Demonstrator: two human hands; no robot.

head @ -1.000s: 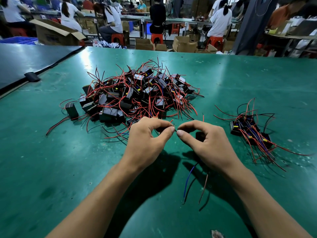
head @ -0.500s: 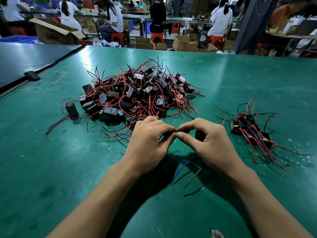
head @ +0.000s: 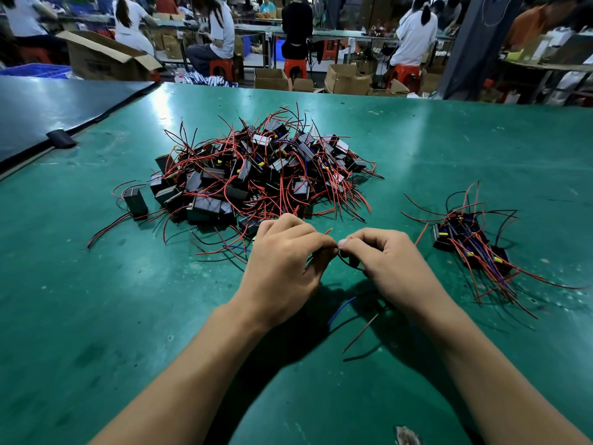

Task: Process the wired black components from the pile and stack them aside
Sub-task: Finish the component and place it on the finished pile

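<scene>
1. Head view: the left hand (head: pixel 282 268) and right hand (head: pixel 391 264) met at the fingertips, fingers curled and pinching a dark wire (head: pixel 348 264) just in front of the pile (head: pixel 256 175).
2. The smaller stack (head: pixel 468 242) lay to the right, apart from both.
3. Bare green worktop (head: pixel 96 316) spread near and to the left, and its far edge ran behind the pile.

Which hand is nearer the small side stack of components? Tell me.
Right. The right hand sits just left of the side stack; the left hand is farther left, beyond it.
</scene>
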